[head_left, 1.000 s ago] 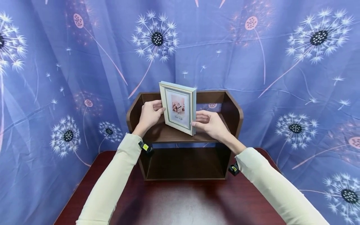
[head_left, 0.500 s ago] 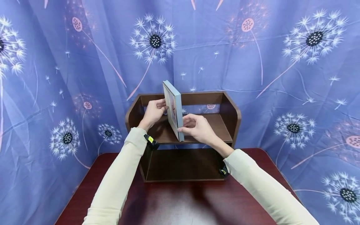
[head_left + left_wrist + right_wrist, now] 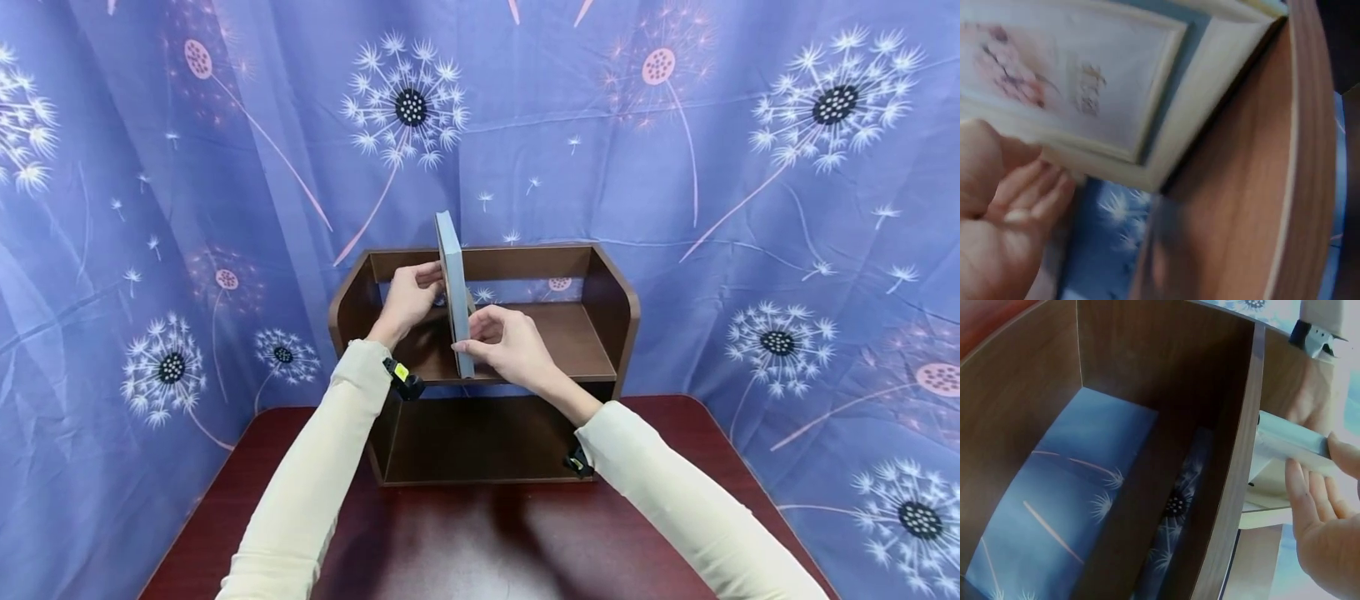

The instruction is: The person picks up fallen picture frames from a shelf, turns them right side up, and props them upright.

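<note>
A picture frame (image 3: pixel 456 300) stands upright on the upper board of a brown shelf (image 3: pixel 558 333), its light-blue narrow side turned toward me. In the left wrist view the front of the frame (image 3: pixel 1166 119) shows a cream border and a pink flower print. My left hand (image 3: pixel 408 298) holds the frame's far edge, thumb on the front, other fingers partly hidden. With thumb and fingers, my right hand (image 3: pixel 513 346) pinches the near edge low down; the right wrist view shows this hand (image 3: pixel 1329 544) around the pale side.
The shelf has raised side panels (image 3: pixel 611 317), a back rail (image 3: pixel 525 262) and a lower compartment (image 3: pixel 480 437). It stands on a dark red table (image 3: pixel 480 533). A blue dandelion-patterned curtain (image 3: pixel 570 183) hangs behind and at both sides.
The picture frame has turned from facing me to nearly edge-on, its front now toward the left. My right hand has moved left with its near edge; the left hand has shifted slightly.
</note>
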Tool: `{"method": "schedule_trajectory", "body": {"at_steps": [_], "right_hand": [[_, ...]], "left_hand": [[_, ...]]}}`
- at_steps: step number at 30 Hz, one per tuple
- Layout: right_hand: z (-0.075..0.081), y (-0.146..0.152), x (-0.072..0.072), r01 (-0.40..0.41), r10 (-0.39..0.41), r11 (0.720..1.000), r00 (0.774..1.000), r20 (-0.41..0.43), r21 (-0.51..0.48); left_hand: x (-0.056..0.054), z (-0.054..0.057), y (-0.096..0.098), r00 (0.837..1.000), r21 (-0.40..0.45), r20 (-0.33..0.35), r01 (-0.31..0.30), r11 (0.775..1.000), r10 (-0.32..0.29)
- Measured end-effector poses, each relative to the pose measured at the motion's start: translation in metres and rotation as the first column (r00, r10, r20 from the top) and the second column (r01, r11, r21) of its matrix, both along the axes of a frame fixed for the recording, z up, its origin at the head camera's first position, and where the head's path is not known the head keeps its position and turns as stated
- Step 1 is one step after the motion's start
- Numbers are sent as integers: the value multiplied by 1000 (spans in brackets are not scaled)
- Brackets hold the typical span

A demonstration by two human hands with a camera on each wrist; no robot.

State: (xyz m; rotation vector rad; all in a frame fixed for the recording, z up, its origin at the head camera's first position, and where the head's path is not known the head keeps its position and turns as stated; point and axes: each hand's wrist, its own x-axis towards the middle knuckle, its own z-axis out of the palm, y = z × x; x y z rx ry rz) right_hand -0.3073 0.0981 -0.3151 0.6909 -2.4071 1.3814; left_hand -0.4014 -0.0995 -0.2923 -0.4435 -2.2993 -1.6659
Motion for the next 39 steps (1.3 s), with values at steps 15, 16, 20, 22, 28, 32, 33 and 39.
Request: {"method": "schedule_trajectory", "body": {"at_steps": [15, 16, 20, 22, 28, 32, 33, 39], "right_hand": [[2, -1, 3, 4, -4, 1000, 1000, 10, 5], [2, -1, 3, 5, -5, 1000, 1000, 9, 3], [-2, -2, 3, 3, -3, 1000, 1000, -1, -4], [-3, -2, 3, -2, 2, 1000, 1000, -6, -6], [-2, -1, 2, -55, 57, 998, 998, -36, 34], [6, 8, -2, -97, 113, 985, 987, -111, 143], [10, 11, -3, -101, 121, 982, 985, -125, 159], [26, 22, -13, -40, 71, 983, 983, -170, 177]], "left_hand": [[71, 51, -12, 881, -113, -472, -110, 987, 45], [74, 53, -12, 872, -147, -488, -125, 981, 38], [79, 61, -13, 856, -298, -515, -143, 944, -33], [78, 63, -15, 849, -374, -522, -139, 917, -84], [77, 67, -18, 792, -537, -557, -114, 836, -250], [76, 63, -15, 761, -573, -579, -125, 810, -292], [75, 63, -14, 754, -571, -586, -126, 811, -296], [75, 61, -12, 735, -549, -608, -116, 828, -300]]}}
